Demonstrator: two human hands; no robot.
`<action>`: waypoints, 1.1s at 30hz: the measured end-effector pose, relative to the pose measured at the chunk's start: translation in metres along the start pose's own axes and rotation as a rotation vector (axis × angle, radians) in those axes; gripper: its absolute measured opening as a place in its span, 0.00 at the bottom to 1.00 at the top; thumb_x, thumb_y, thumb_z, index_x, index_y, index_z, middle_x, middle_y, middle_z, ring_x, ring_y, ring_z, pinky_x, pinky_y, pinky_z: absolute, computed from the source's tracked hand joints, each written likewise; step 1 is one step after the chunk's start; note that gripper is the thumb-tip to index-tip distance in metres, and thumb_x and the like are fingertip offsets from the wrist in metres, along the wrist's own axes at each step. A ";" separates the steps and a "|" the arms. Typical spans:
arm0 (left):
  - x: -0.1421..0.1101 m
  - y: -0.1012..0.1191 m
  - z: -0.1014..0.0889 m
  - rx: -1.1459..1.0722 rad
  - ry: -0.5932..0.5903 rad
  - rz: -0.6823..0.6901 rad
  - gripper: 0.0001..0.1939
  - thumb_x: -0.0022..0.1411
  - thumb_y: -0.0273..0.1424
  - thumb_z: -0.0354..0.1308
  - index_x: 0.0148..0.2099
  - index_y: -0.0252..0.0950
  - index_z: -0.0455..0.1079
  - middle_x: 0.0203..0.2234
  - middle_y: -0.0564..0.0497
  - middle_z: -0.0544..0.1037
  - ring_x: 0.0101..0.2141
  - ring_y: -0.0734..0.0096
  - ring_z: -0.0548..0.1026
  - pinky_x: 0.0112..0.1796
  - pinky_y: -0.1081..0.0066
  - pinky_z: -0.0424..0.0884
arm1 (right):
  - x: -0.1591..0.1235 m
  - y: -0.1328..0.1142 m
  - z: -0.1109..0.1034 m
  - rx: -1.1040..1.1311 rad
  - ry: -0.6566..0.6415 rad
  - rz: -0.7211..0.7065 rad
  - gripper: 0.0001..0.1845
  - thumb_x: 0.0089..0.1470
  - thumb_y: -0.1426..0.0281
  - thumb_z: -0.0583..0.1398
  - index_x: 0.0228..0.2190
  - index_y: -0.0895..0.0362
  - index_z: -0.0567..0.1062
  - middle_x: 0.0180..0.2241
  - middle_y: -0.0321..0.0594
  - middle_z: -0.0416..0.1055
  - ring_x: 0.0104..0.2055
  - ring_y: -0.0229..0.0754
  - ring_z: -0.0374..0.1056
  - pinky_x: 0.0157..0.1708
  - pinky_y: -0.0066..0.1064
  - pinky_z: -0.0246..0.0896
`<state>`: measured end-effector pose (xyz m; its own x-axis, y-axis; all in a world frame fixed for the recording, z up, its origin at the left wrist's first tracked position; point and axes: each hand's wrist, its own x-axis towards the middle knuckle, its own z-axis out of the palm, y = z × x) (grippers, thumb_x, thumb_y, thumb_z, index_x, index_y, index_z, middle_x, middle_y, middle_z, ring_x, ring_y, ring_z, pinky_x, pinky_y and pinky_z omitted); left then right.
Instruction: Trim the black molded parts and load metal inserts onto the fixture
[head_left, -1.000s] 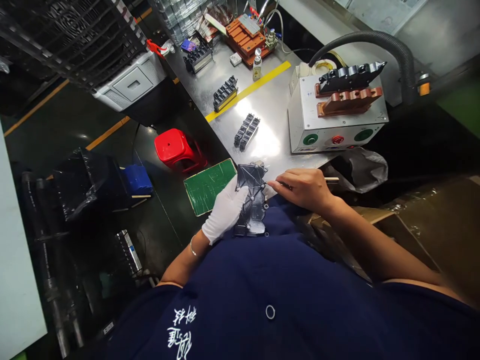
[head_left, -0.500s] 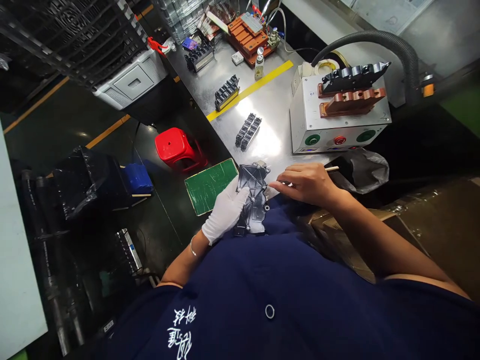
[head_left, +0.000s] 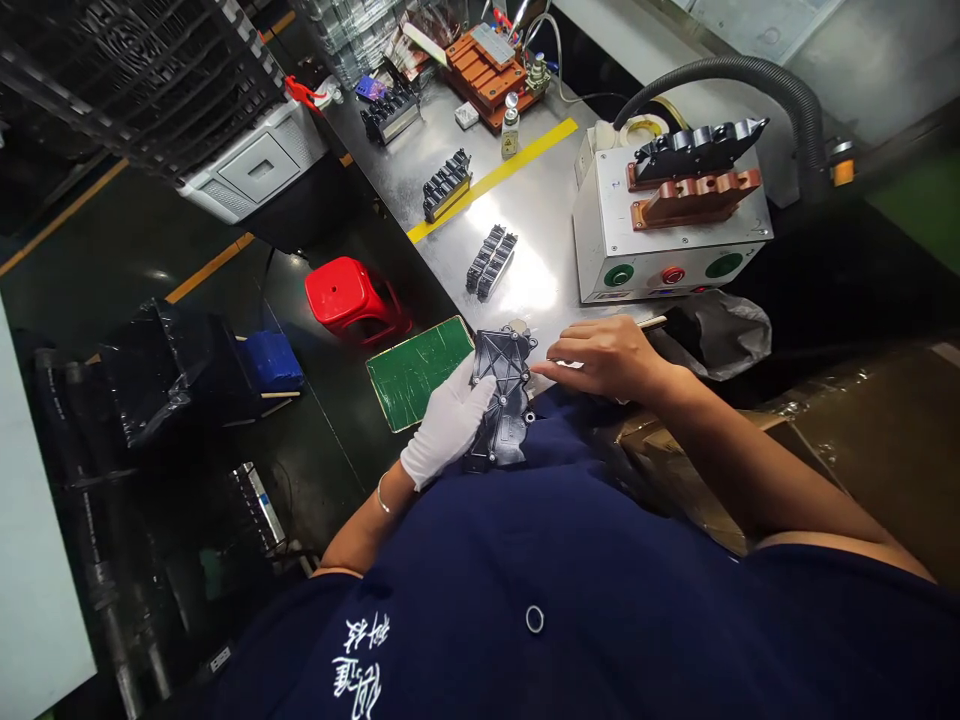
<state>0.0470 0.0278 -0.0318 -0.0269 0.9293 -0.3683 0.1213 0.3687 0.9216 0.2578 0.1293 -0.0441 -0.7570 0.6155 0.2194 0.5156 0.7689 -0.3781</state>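
In my gloved left hand (head_left: 444, 428) is a flat black ribbed part (head_left: 504, 378), held close to my body with the thumb across its face. Several small round bosses stand along its ribs and edge. My bare right hand (head_left: 606, 355) is closed at the part's right edge, its fingers pinching a thin stick (head_left: 654, 322) whose pale end sticks out behind the knuckles. The stick's working tip is too small to make out.
On the metal bench stand several black ribbed blocks (head_left: 491, 262), a small bottle (head_left: 511, 128) and a grey control box (head_left: 675, 230) with buttons. A green board (head_left: 420, 373) lies at the bench's edge. A red stool (head_left: 349, 295) stands on the floor, left.
The view has shifted slightly. My right hand has turned a little at the part's edge, tilting the stick's pale end. My left hand keeps its hold on the black part.
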 end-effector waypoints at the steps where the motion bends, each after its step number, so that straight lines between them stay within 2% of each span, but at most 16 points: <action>1: 0.000 -0.001 0.000 -0.003 -0.006 0.004 0.26 0.64 0.36 0.53 0.64 0.39 0.63 0.57 0.49 0.73 0.55 0.65 0.72 0.56 0.67 0.66 | 0.000 0.001 0.001 0.005 0.009 0.001 0.27 0.61 0.52 0.53 0.20 0.55 0.77 0.18 0.37 0.70 0.23 0.36 0.62 0.24 0.30 0.45; 5: 0.000 -0.002 0.000 0.010 -0.016 0.013 0.27 0.65 0.37 0.52 0.64 0.40 0.62 0.58 0.49 0.72 0.55 0.65 0.72 0.56 0.67 0.66 | -0.003 0.006 0.007 0.084 0.061 0.020 0.26 0.60 0.53 0.55 0.21 0.55 0.77 0.18 0.36 0.70 0.22 0.35 0.62 0.24 0.29 0.47; 9: -0.001 0.000 0.000 0.018 -0.008 0.012 0.27 0.65 0.38 0.53 0.64 0.40 0.63 0.59 0.49 0.71 0.55 0.65 0.72 0.56 0.68 0.66 | -0.008 0.008 0.011 0.146 0.050 0.037 0.25 0.60 0.53 0.55 0.21 0.55 0.77 0.18 0.36 0.71 0.21 0.34 0.62 0.24 0.29 0.48; 13: -0.001 0.000 0.000 0.007 -0.010 0.012 0.26 0.65 0.37 0.53 0.65 0.40 0.62 0.58 0.49 0.72 0.54 0.65 0.73 0.56 0.68 0.67 | -0.011 0.006 0.013 0.131 0.049 0.051 0.26 0.60 0.53 0.55 0.20 0.56 0.77 0.19 0.37 0.72 0.22 0.34 0.63 0.24 0.29 0.48; 19: -0.001 -0.005 -0.001 0.040 0.020 0.048 0.26 0.65 0.38 0.54 0.64 0.41 0.63 0.57 0.50 0.73 0.54 0.66 0.73 0.56 0.68 0.65 | -0.013 0.002 0.012 0.118 0.123 0.066 0.27 0.61 0.53 0.54 0.20 0.56 0.77 0.17 0.36 0.70 0.21 0.34 0.62 0.24 0.28 0.50; 33: -0.004 -0.006 -0.002 -0.009 0.026 0.047 0.26 0.65 0.37 0.55 0.64 0.40 0.64 0.58 0.49 0.72 0.55 0.63 0.72 0.58 0.65 0.64 | -0.013 -0.004 0.011 0.103 0.138 0.048 0.25 0.61 0.55 0.56 0.20 0.57 0.77 0.17 0.36 0.71 0.21 0.33 0.62 0.23 0.28 0.49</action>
<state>0.0445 0.0220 -0.0362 -0.0473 0.9458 -0.3211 0.1136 0.3245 0.9390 0.2613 0.1158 -0.0550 -0.6665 0.6744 0.3176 0.5006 0.7206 -0.4798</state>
